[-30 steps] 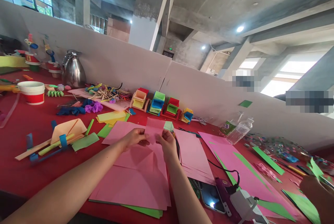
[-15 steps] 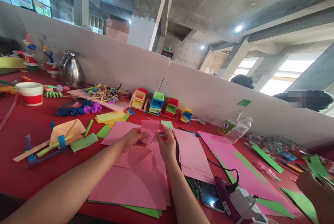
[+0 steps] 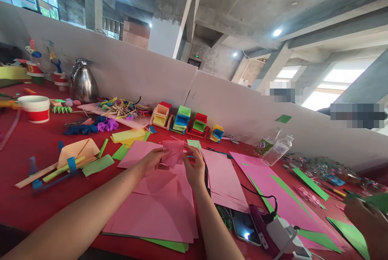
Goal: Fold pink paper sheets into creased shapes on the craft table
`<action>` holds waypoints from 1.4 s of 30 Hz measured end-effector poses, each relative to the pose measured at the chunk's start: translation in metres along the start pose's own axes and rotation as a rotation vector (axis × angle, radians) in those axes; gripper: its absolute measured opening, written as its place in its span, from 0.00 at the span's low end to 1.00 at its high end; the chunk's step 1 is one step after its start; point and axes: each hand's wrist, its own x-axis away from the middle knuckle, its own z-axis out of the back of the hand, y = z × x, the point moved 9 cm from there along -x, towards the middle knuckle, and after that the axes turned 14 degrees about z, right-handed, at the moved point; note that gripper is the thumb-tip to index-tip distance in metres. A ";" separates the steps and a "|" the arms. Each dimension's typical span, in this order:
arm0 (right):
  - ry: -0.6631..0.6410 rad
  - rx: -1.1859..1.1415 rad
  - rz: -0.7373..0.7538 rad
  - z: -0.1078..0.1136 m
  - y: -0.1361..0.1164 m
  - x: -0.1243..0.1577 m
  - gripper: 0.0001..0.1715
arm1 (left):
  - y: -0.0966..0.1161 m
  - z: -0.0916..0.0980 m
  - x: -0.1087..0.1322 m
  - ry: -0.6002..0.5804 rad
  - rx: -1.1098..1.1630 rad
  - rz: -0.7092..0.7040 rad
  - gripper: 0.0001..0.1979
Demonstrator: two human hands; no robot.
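Observation:
A small folded piece of pink paper [image 3: 172,154] is held up between my two hands, above larger pink sheets [image 3: 151,217] stacked on the red table. My left hand [image 3: 153,162] pinches its left side. At the right edge, the fingers of my right hand [image 3: 194,165] are closed on it. Green paper shows beneath the near edge of the stack. More light pink sheets [image 3: 226,183] lie just right of my right hand.
Folded paper models [image 3: 182,119] stand behind my hands. A phone [image 3: 245,227] and a power strip [image 3: 263,227] lie at the right. Another person's hand [image 3: 362,215] holds green paper at the far right. A steel jug [image 3: 84,82] and white-and-red tub [image 3: 34,109] stand left.
The small pink paper has tilted and shows more creases, its top edge slightly lower. The other person's hand and green paper have shifted at the far right.

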 end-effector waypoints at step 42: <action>0.014 -0.041 0.061 0.003 -0.019 -0.006 0.03 | 0.006 -0.014 0.013 -0.054 -0.190 -0.006 0.14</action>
